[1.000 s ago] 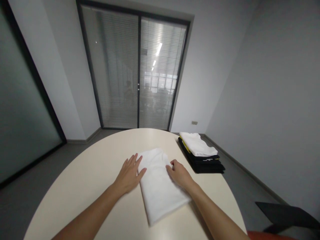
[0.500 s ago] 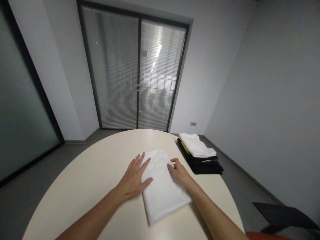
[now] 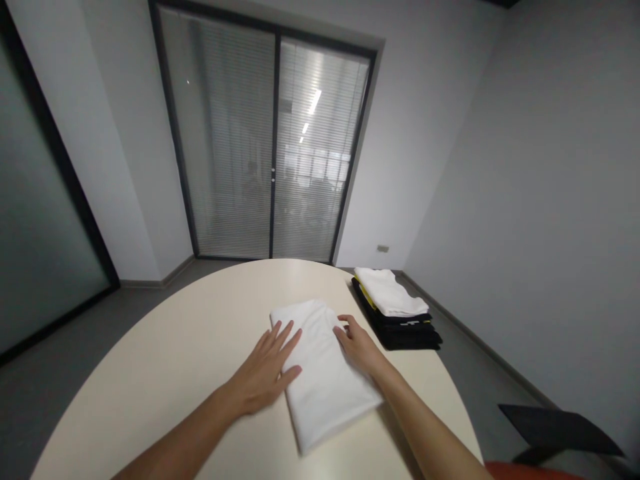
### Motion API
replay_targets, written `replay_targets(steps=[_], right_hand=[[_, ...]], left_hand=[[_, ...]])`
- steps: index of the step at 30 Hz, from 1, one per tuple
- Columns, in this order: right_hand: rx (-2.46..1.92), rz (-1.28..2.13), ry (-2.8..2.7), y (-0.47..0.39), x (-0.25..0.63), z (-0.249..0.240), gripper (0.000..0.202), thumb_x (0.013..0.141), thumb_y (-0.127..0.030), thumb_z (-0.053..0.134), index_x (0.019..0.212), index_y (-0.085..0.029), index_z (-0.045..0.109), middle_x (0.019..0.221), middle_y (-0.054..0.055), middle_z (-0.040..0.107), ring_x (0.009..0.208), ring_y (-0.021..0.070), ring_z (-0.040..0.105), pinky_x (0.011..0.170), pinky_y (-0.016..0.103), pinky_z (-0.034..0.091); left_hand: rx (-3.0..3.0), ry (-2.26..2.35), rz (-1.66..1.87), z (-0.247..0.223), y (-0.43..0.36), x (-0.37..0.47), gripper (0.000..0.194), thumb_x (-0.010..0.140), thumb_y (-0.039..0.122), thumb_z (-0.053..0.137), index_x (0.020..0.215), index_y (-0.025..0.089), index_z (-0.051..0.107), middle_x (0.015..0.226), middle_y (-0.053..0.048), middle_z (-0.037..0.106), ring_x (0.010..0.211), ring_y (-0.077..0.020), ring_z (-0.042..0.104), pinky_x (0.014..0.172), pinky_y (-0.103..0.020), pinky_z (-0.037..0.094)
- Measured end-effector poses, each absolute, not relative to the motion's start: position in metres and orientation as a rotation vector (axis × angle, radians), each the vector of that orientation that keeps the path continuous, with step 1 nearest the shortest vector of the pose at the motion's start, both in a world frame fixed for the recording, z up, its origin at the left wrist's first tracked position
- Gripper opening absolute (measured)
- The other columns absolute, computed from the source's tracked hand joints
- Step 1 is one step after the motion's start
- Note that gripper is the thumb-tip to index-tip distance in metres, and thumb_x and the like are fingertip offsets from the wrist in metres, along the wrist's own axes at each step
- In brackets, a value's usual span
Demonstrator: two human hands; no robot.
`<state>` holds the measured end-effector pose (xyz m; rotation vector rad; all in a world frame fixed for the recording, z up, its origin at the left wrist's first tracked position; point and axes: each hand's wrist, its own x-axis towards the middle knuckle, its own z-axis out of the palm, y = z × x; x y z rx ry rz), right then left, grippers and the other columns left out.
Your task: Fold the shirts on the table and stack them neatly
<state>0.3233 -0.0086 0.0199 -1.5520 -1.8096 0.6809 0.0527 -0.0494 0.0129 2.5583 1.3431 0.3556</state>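
A folded white garment, seemingly a T-shirt (image 3: 327, 380), lies flat on the round table, slightly creased near its far end. My left hand (image 3: 267, 370) rests spread on its left edge, fingertips on the cloth and palm partly over the tabletop. At the opposite edge is my right hand (image 3: 356, 341), its thumb on the fabric and its fingers loosely curved beside the border. A gap shows between that thumb and the index finger. The right hand's other fingers are partly hidden.
A stack of folded dark clothes (image 3: 407, 333) sits at the table's right, topped by a folded white garment (image 3: 393, 293) with yellow cloth beneath. The cream table (image 3: 190, 347) has a curved edge. A black chair part (image 3: 560, 427) stands at lower right.
My left hand has slid slightly toward me along the garment, uncovering its far left corner. My right hand stays at the right edge, with less white cloth showing between its fingers.
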Motion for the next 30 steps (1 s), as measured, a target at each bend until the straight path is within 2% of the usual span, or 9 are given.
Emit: replay_targets(steps=[4,9,15,21,25,30], right_hand=[[-1.601,0.559,-1.875,0.000,0.332,0.047,0.041,0.093,-0.036,0.048,0.129,-0.017,0.050,0.070,-0.001,0.059,0.066,0.0173,0.056,0.066,0.028,0.039],[-1.645,0.378,-1.982,0.023,0.335,0.104,0.038,0.094,-0.031,0.051,0.130,-0.018,0.053,0.093,0.007,0.070,0.087,0.0193,0.065,0.078,0.028,0.044],[-1.702,0.178,-2.115,0.059,0.343,0.167,0.038,0.095,-0.029,0.054,0.132,-0.022,0.053,0.108,0.009,0.073,0.096,0.0207,0.068,0.082,0.028,0.047],[-1.762,0.130,-2.033,0.091,0.386,0.226,0.040,0.095,-0.028,0.056,0.134,-0.015,0.054,0.115,0.013,0.071,0.099,0.0194,0.067,0.085,0.026,0.047],[-1.791,0.128,-1.932,0.103,0.417,0.248,0.043,0.095,-0.030,0.058,0.134,-0.012,0.054,0.118,0.015,0.070,0.100,0.0186,0.067,0.086,0.025,0.048],[-1.841,0.069,-1.853,0.116,0.445,0.250,0.045,0.093,-0.032,0.060,0.133,-0.012,0.056,0.119,0.015,0.070,0.101,0.0197,0.067,0.088,0.026,0.048]], left_hand=[[2.435,1.590,0.343,0.003,-0.039,0.049,0.077,0.099,0.065,0.024,0.160,0.018,0.015,0.165,-0.010,0.010,0.152,-0.0319,0.005,0.123,-0.054,0.013],[2.454,1.570,0.345,-0.002,-0.037,0.047,0.075,0.099,0.066,0.022,0.159,0.020,0.021,0.164,-0.007,0.017,0.152,-0.0296,0.010,0.123,-0.053,0.013],[2.476,1.578,0.365,-0.006,-0.035,0.046,0.073,0.100,0.064,0.024,0.158,0.019,0.025,0.163,-0.007,0.022,0.152,-0.0278,0.013,0.124,-0.050,0.014],[2.496,1.586,0.389,-0.010,-0.035,0.044,0.071,0.100,0.062,0.027,0.157,0.020,0.029,0.163,-0.006,0.024,0.152,-0.0279,0.015,0.124,-0.050,0.017],[2.500,1.591,0.368,-0.010,-0.034,0.045,0.071,0.100,0.062,0.026,0.157,0.019,0.028,0.163,-0.006,0.024,0.152,-0.0280,0.016,0.124,-0.051,0.017],[2.500,1.597,0.352,-0.012,-0.033,0.045,0.071,0.100,0.062,0.026,0.157,0.020,0.027,0.163,-0.005,0.023,0.152,-0.0286,0.015,0.124,-0.051,0.017]])
